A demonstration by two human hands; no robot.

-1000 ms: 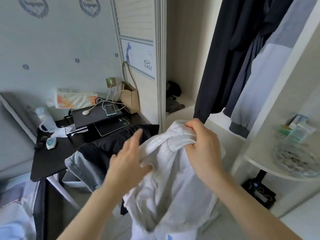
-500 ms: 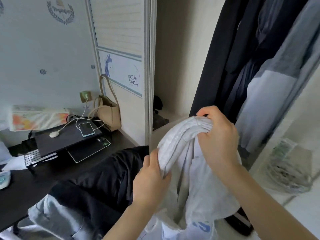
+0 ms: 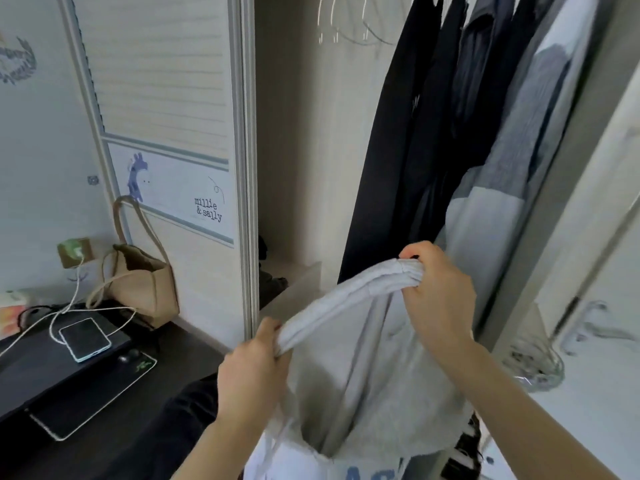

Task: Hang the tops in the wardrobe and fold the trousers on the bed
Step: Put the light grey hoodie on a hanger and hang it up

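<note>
Both grips clenched on the grey top (image 3: 367,372), stretched in front of the open wardrobe (image 3: 311,150).
Left hand (image 3: 252,372) pinches the ribbed hem low, right hand (image 3: 440,299) bunches it higher, near the hanging dark clothes (image 3: 433,133); band taut between them, body sagging below. Free room left of the hung garments, bare hangers (image 3: 349,26) up top, door edge (image 3: 247,168) close on the left. Versus 0.5 s ago: hands further apart, hem pulled wider, view tilted up. Forearms angle inward. Desk (image 3: 104,427) at lower left.
</note>
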